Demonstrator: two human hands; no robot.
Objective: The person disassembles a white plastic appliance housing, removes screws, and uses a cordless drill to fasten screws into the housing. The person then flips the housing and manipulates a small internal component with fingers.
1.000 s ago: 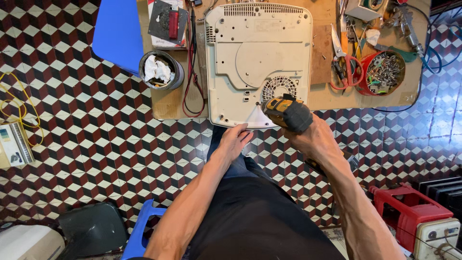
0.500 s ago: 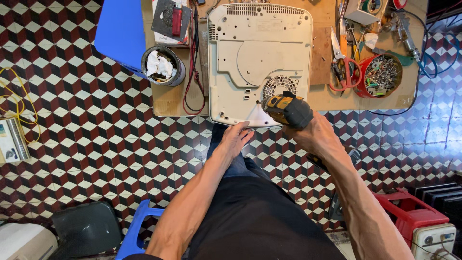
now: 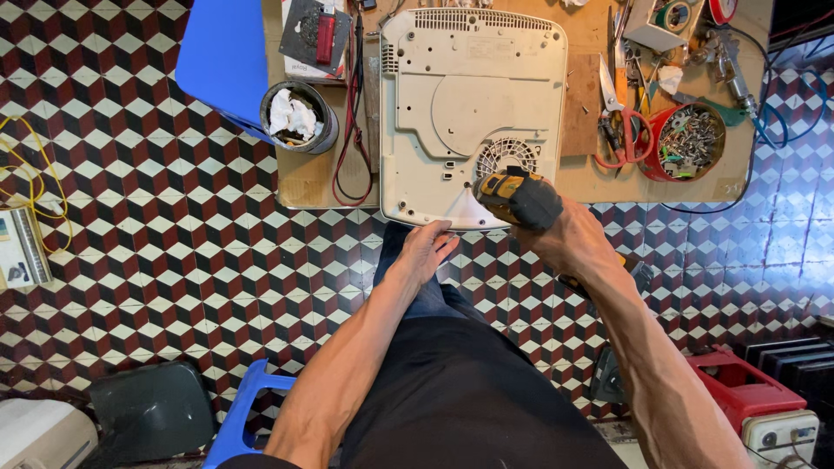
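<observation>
1. The right hand [image 3: 578, 239], at centre right of the frame, is clenched round a yellow and black cordless drill [image 3: 519, 197], its nose pointing down at the near right corner of an upturned white appliance [image 3: 469, 113] lying base up on the wooden workbench [image 3: 582, 113]
2. The left hand [image 3: 426, 252], just below the appliance's near edge, lies loose and grasps nothing, fingertips close to the casing; whether they touch it I cannot tell
3. The appliance fills the upper middle of the frame, its round fan grille [image 3: 506, 157] just above the drill
4. Risk, as I judge it: with the left hand not bracing the casing, the bit could skip off a screw head and gouge the plastic, or the casing could twist and slide toward the bench edge
5. A tilted drill could strip the head
6. Nearby: red and black test leads [image 3: 352, 113] beside the appliance's left edge, a tin of rags [image 3: 298, 117] at upper left, red-handled scissors [image 3: 618, 130] and a red tub of screws [image 3: 686, 139] at upper right; only the leads lie close enough to snag
</observation>
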